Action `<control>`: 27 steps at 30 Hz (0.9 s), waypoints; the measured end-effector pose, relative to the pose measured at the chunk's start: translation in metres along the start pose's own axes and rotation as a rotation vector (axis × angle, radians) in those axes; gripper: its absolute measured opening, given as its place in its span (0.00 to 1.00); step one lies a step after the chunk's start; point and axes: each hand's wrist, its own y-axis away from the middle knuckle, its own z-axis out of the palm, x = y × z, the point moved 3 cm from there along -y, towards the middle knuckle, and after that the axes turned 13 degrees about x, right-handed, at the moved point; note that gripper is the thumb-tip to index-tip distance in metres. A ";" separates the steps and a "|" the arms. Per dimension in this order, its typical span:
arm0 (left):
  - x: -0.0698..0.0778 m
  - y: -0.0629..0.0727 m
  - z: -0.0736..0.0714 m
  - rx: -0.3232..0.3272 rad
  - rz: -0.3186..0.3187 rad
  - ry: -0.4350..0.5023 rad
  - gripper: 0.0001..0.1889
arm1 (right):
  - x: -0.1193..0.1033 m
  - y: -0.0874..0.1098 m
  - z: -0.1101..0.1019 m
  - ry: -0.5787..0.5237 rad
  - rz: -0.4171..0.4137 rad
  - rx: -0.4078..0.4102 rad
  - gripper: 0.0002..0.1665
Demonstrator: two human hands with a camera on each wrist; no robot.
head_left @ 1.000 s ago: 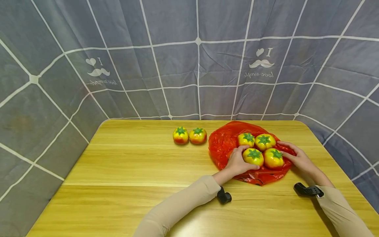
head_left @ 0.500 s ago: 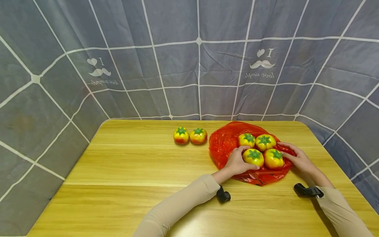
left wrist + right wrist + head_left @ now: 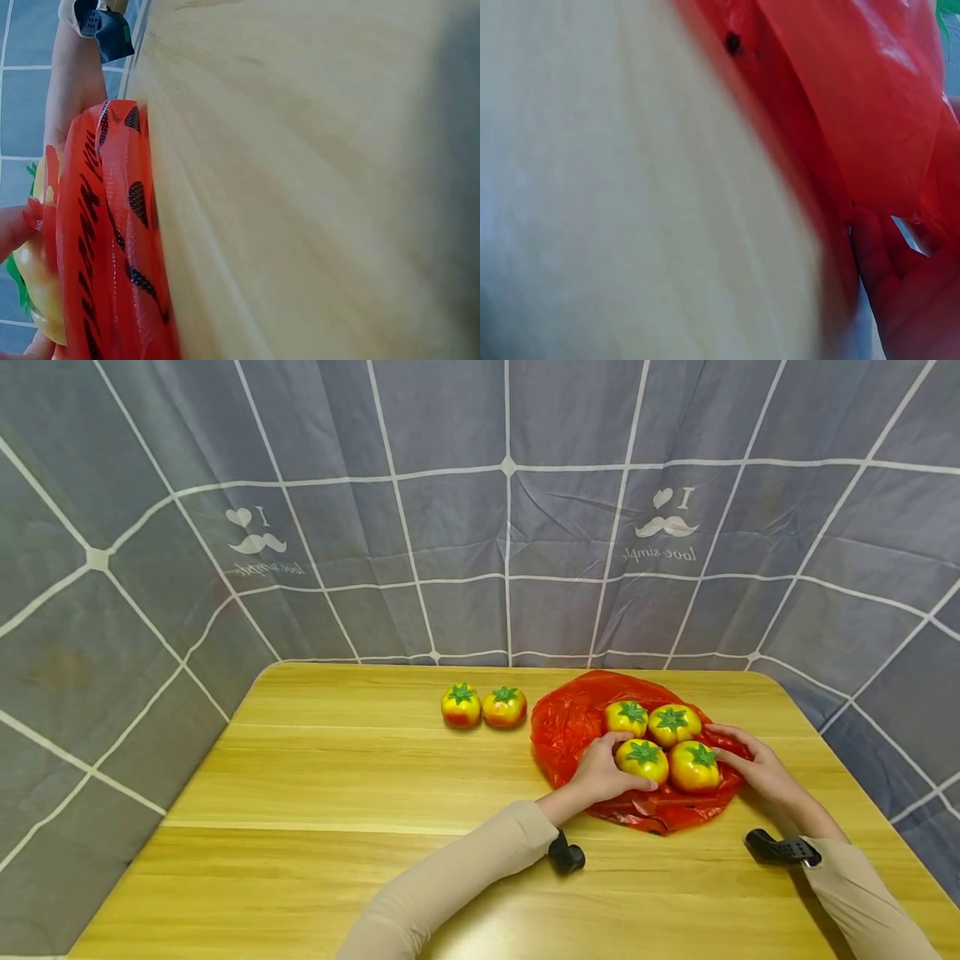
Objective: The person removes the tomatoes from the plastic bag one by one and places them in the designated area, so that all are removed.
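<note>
Four-like clustering aside, several shiny yellow-red toy tomatoes with green leaf tops sit close together on a red plastic bag (image 3: pixel 566 727) at the table's right. My left hand (image 3: pixel 600 772) curves round the near-left tomato (image 3: pixel 641 762), thumb in front and fingers behind. On the other side my right hand (image 3: pixel 765 768) reaches in with fairly straight fingers. Its thumb touches the near-right tomato (image 3: pixel 693 768); the upper finger lies by the far-right tomato (image 3: pixel 673 727). In the right wrist view, bag film (image 3: pixel 855 90) covers part of its fingers. The far-left tomato (image 3: pixel 626 717) stands behind the left fingertips.
Two more tomatoes, one on the left (image 3: pixel 461 706) and one on the right (image 3: pixel 505 706), stand side by side left of the bag. They rest on the wooden table (image 3: pixel 315 793). A grey checked curtain (image 3: pixel 450 527) hangs behind the table.
Both hands keep their places about the tomatoes. The whole head view shifts very slightly; nothing is picked up or let go.
</note>
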 end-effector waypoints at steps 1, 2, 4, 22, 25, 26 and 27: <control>0.000 0.000 0.000 -0.001 -0.006 0.004 0.39 | 0.000 0.000 0.000 -0.014 0.003 -0.004 0.23; 0.000 0.000 -0.001 -0.001 -0.010 0.007 0.39 | 0.000 0.000 0.001 -0.032 0.006 -0.008 0.23; 0.000 0.000 -0.002 0.000 -0.018 0.012 0.39 | 0.000 0.000 0.001 -0.076 0.017 -0.019 0.22; 0.012 0.010 -0.026 0.016 -0.017 0.072 0.39 | -0.002 0.002 0.000 -0.168 0.052 -0.011 0.24; 0.014 0.013 -0.033 0.020 -0.016 0.093 0.38 | -0.002 0.002 0.000 -0.208 0.060 -0.017 0.24; 0.014 0.014 -0.036 0.021 -0.017 0.100 0.38 | -0.002 0.002 0.000 -0.212 0.057 -0.017 0.24; 0.015 0.015 -0.038 0.023 -0.016 0.107 0.38 | -0.002 0.002 0.001 -0.216 0.057 -0.017 0.23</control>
